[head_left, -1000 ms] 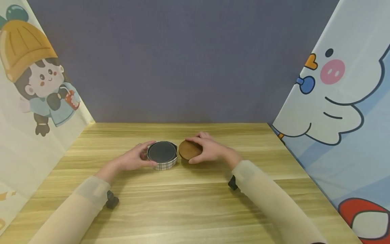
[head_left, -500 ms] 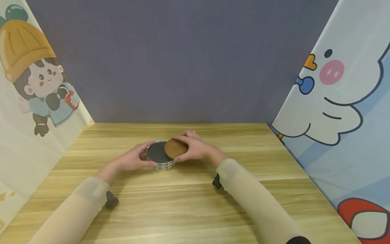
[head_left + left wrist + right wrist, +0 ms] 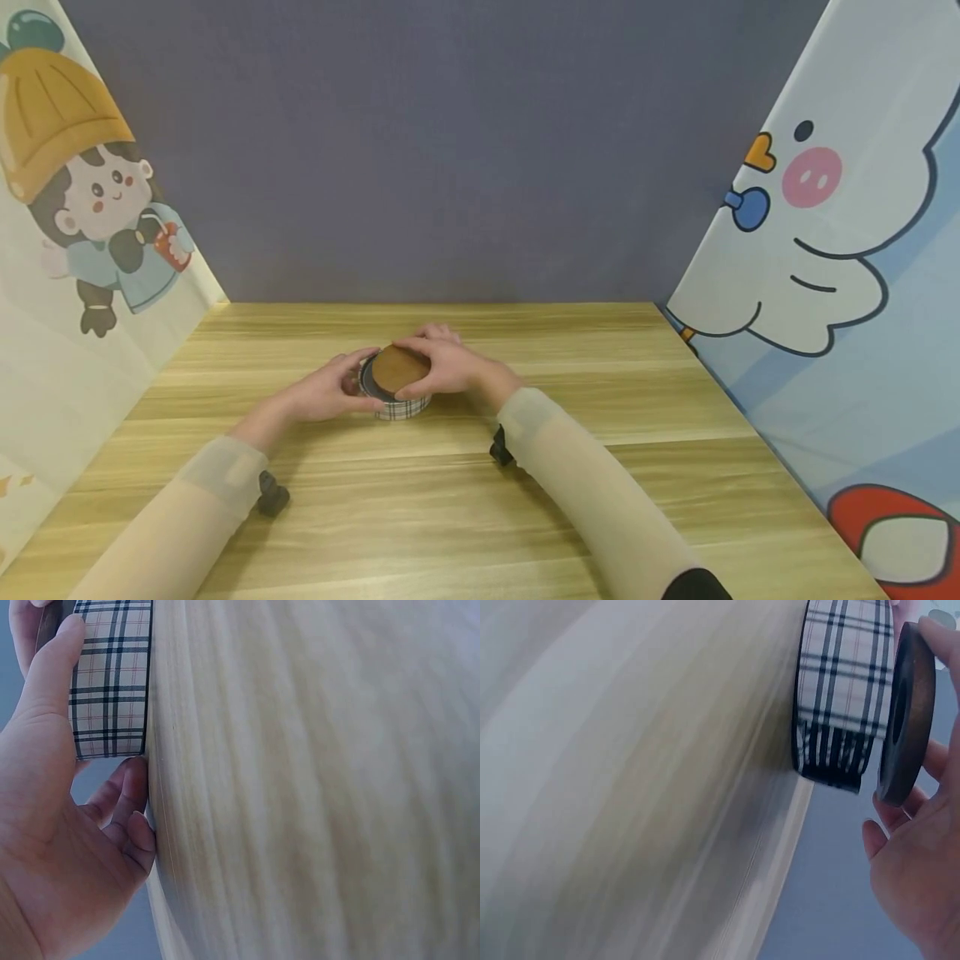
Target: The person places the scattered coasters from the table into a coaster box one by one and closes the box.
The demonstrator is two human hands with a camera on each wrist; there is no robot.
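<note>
A low round plaid box (image 3: 402, 410) with a dark top stands on the wooden table. My left hand (image 3: 327, 392) grips its left side, with the thumb along the plaid wall (image 3: 112, 682) in the left wrist view. From the right, my right hand (image 3: 448, 367) pinches a brown wooden disc (image 3: 399, 367) by its edge, and the disc covers most of the box top in the head view. In the right wrist view the disc (image 3: 913, 712) has a recessed underside and faces the box, a narrow gap apart at its near end. A dark striped notch (image 3: 832, 754) shows in the box wall.
The wooden table (image 3: 420, 517) reaches a grey back panel (image 3: 450, 150). Printed cartoon panels stand at the left (image 3: 112, 208) and right (image 3: 840, 233). Dark wrist cameras hang under both sleeves, the left camera (image 3: 273, 494) and the right camera (image 3: 501, 447).
My right hand has carried the wooden disc leftward, from beside the box to over its dark top. My left hand has stayed on the box.
</note>
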